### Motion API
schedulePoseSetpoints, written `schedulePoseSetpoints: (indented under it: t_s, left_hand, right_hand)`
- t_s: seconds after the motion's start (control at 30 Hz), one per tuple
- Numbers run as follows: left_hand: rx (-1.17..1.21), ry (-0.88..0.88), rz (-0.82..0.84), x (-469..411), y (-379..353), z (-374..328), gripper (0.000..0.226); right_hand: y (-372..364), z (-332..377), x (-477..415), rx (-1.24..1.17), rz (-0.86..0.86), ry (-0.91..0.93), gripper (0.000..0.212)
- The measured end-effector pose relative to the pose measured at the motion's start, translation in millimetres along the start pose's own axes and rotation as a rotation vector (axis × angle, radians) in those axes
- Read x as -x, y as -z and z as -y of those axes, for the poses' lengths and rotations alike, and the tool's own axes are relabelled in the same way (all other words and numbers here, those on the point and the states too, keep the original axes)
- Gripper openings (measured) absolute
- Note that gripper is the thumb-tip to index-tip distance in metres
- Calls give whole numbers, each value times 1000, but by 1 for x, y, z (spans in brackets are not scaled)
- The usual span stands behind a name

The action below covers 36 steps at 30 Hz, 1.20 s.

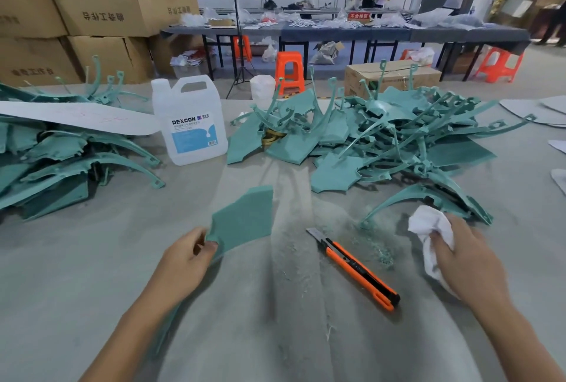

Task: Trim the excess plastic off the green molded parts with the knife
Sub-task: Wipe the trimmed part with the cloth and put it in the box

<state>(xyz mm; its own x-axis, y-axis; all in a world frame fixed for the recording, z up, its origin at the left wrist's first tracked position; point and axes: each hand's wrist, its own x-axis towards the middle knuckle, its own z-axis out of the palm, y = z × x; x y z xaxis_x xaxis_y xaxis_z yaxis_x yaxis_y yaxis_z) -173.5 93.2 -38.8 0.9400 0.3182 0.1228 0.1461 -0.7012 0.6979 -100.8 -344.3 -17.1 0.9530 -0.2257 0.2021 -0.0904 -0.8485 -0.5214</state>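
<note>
My left hand (186, 256) pinches the near corner of a flat green molded part (245, 216), held just above the grey table; the part's long arm runs back under my forearm. My right hand (462, 256) grips a crumpled white cloth (428, 228) at the right. Between my hands lies an orange and black utility knife (355, 268) with its blade out, pointing away to the left; neither hand touches it. Green shavings (379, 253) are scattered beside it.
A big heap of green parts (382, 139) fills the far right of the table, a second heap (61, 152) the left. A white DEXCON jug (190, 124) stands between them. Cardboard boxes (92, 14), orange stools and people at tables are beyond.
</note>
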Motion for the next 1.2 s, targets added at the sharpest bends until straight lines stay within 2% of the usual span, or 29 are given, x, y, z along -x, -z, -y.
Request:
schedulePoseSetpoints:
  t_s: [0.1,0.2,0.33,0.4,0.47,0.53,0.6,0.67,0.73,0.87,0.97,1.07,1.1,1.17,1.2]
  left_hand:
    - [94,-7,105,-8,-4,-5,20]
    - [244,37,139,-10,-10,-9,33]
    - [296,84,96,-5,-14,-23,25]
    - [371,101,96,3,-13,-39,18]
    - [586,172,190,17,-15,-62,17]
    - [831,201,321,33,-21,-88,20]
    - [863,129,325,46,-29,-103,31]
    - [906,127,430,60,-27,-109,29]
    - [975,133,504,69,-21,-113,29]
    - [947,81,549,76,-12,-112,37]
    - [985,111,461,69,-13,-122,30]
    - [1088,192,335,61,-18,-124,31]
    - [1122,198,325,60,-17,-124,28]
    - [1167,178,362,61,-14,-119,21]
    - [1164,159,398,63,-13,-117,21]
  right_hand:
    - [-2,43,3,-123,-56,186,42]
    - [-10,84,18,-250,-74,351,35]
    - [-29,122,44,-427,25,429,37]
    - [-38,141,56,-465,40,504,30]
    - [-43,161,68,-444,43,596,24]
    - [-51,176,78,-350,44,685,34]
    - [-61,184,85,-230,11,762,37]
    - [-64,186,81,-133,-8,829,35]
    - [-61,183,59,-40,-36,845,33]
    - [-44,175,15,-57,-128,588,31]
    - [-43,176,45,-113,-37,706,37]
    - [-49,168,90,-346,150,829,32]
    - [-50,163,94,-364,150,859,31]
    - [-50,158,78,-252,-9,887,29]
    - [-51,157,64,-184,-112,842,26]
